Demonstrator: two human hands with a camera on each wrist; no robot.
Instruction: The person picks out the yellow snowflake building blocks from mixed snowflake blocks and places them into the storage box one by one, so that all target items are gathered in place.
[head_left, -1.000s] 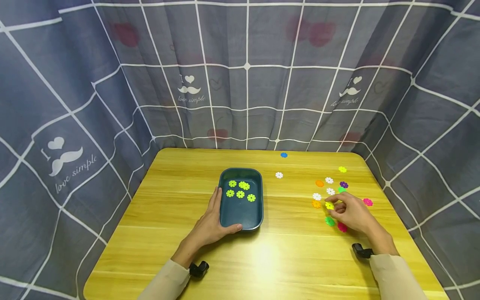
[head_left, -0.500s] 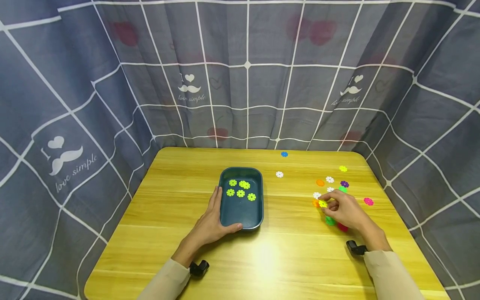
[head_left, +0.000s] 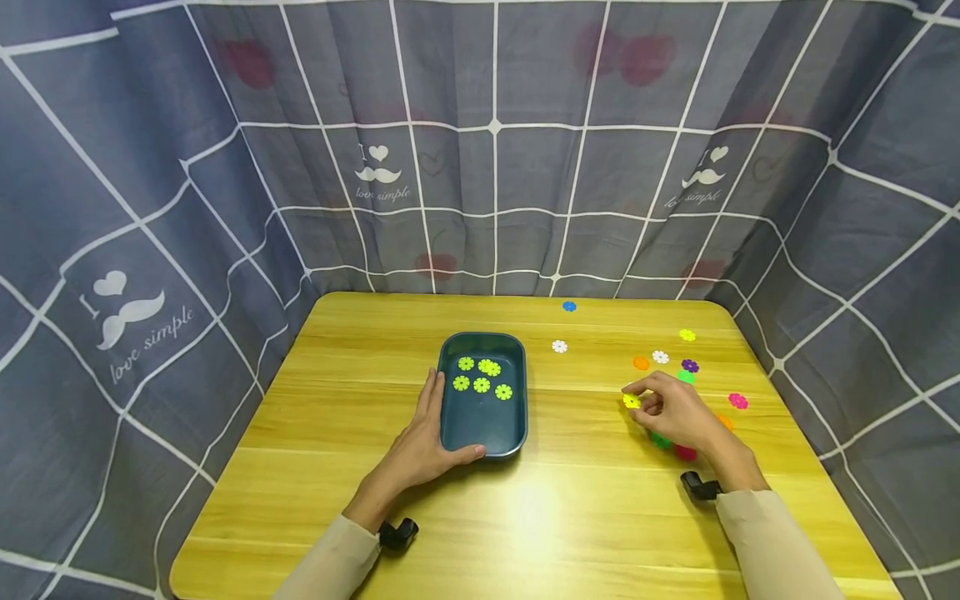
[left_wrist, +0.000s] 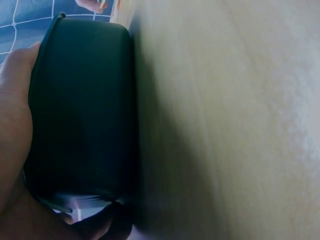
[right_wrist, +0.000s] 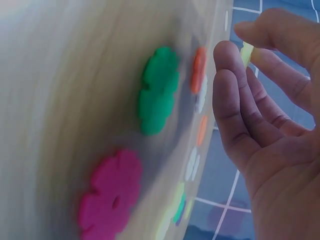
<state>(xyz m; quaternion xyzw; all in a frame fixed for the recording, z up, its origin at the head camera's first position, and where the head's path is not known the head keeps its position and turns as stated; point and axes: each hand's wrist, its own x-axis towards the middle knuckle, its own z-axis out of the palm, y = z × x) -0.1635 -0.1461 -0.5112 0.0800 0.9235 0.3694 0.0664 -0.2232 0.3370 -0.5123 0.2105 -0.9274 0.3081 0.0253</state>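
My left hand (head_left: pixel 420 442) grips the near left corner of a dark teal rectangular tray (head_left: pixel 483 433), thumb along the near wall and fingers along the left side. Several yellow-green flower-shaped plastic discs (head_left: pixel 482 385) lie flat in it. To the right, my right hand (head_left: pixel 671 410) pinches a bright yellow flower-shaped disc (head_left: pixel 632 401) between thumb and forefinger, above the table. The right wrist view has this disc (right_wrist: pixel 246 54) edge-on, clear of the tabletop. Below the hand lie a green disc (right_wrist: pixel 159 91) and a pink disc (right_wrist: pixel 112 195).
Loose flower-shaped discs lie around the right hand, among them an orange disc (head_left: pixel 641 363), a purple disc (head_left: pixel 690 366) and a yellow-green disc (head_left: pixel 687 335). A white disc (head_left: pixel 559 347) and a blue disc (head_left: pixel 570 307) lie farther back. A grey checked curtain (head_left: pixel 480 167) surrounds the wooden table (head_left: pixel 360 350).
My right hand has moved left with the yellow disc, now covering an orange disc and uncovering another near the wrist. The left hand and the tray have stayed in place.
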